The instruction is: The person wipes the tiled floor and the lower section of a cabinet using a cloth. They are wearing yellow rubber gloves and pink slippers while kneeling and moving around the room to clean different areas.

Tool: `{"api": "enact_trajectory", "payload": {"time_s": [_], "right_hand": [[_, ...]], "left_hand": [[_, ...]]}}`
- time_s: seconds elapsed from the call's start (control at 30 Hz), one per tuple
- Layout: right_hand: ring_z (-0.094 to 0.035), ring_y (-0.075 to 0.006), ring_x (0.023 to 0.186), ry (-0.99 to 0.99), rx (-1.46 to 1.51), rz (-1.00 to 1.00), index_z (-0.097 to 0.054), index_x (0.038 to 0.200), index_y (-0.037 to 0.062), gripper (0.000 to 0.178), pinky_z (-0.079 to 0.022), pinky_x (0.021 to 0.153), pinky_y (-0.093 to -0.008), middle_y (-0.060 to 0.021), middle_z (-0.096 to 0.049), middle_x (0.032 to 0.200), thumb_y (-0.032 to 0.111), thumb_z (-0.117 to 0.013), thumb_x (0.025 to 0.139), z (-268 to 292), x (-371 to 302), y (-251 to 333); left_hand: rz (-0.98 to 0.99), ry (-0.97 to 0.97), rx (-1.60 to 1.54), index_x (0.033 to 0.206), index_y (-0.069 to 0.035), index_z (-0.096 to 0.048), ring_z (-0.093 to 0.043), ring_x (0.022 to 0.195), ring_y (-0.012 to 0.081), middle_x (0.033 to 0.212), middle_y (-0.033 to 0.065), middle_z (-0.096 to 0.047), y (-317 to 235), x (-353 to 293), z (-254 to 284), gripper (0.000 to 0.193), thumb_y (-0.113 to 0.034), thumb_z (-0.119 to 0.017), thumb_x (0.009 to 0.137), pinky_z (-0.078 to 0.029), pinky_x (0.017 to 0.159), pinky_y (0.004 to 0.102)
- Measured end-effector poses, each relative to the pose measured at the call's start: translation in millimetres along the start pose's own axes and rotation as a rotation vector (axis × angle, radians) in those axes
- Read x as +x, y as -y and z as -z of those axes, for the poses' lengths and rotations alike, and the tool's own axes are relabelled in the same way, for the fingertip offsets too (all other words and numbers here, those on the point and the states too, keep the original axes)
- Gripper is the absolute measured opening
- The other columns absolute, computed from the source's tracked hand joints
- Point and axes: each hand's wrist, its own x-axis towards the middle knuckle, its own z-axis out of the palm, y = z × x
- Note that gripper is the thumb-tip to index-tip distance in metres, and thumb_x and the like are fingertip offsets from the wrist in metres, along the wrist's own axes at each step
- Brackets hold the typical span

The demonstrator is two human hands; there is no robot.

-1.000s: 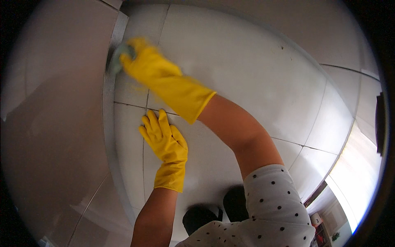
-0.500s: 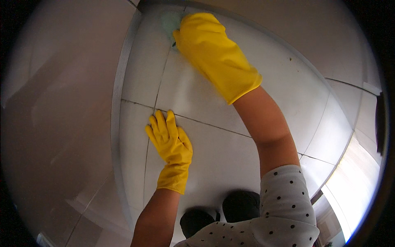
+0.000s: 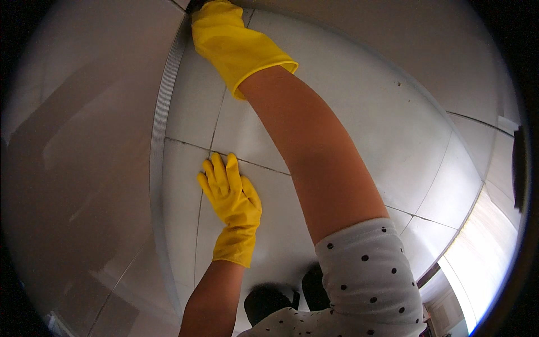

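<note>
Low over a pale tiled floor (image 3: pixel 393 140)
The left hand (image 3: pixel 229 191), yellow-gloved, lies flat on it, fingers a little spread; beyond, the right hand (image 3: pixel 218 25) stretches along near a grey strip (image 3: pixel 165 90), fingers out of sight, so I can't tell its grip

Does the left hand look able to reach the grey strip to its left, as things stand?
Probably yes: only pale floor tiles lie between the left hand and the grey strip, and this hand seems empty. The right hand is farther up, out of the way.
</note>
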Motion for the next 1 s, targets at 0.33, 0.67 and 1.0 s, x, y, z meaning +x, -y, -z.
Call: {"api": "enact_trajectory", "payload": {"time_s": [0.33,0.67,1.0], "right_hand": [[-0.063,-0.0328,0.127,0.017,-0.033,0.056,-0.072,0.129,0.0159,0.039,-0.052,0.102,-0.0516,-0.0118,-0.067,0.136,0.02,-0.072,0.09,-5.7,-6.9,2.4],[-0.065,-0.0345,0.123,-0.104,-0.059,-0.039,-0.068,0.133,0.0139,0.045,-0.053,0.101,-0.0498,-0.0142,-0.067,0.135,0.02,-0.074,0.089,-9.1,-27.8,5.8],[-0.061,-0.037,0.128,0.164,-0.105,-0.073,-0.063,0.14,0.0135,0.05,-0.051,0.106,-0.0503,-0.013,-0.064,0.141,0.031,-0.071,0.094,-11.0,9.9,-6.3]], "left_hand": [[0.026,0.016,0.01,0.148,-0.003,-0.049,-0.036,0.144,0.0498,0.155,0.0282,-0.042,2.3,0.3,1.9,0.049,-0.018,-0.044,0.101,-0.021,0.119,0.0645],[0.02,-0.019,0.011,0.145,-0.003,-0.052,-0.037,0.143,0.0495,0.153,0.028,-0.044,11.0,-6.2,2.4,0.047,-0.02,-0.044,0.102,-0.022,0.119,0.063],[0.038,0.048,-0.011,0.145,-0.003,-0.051,-0.038,0.142,0.0492,0.153,0.0273,-0.044,1.3,0.8,3.3,0.046,-0.019,-0.044,0.102,-0.022,0.119,0.0637]]}}
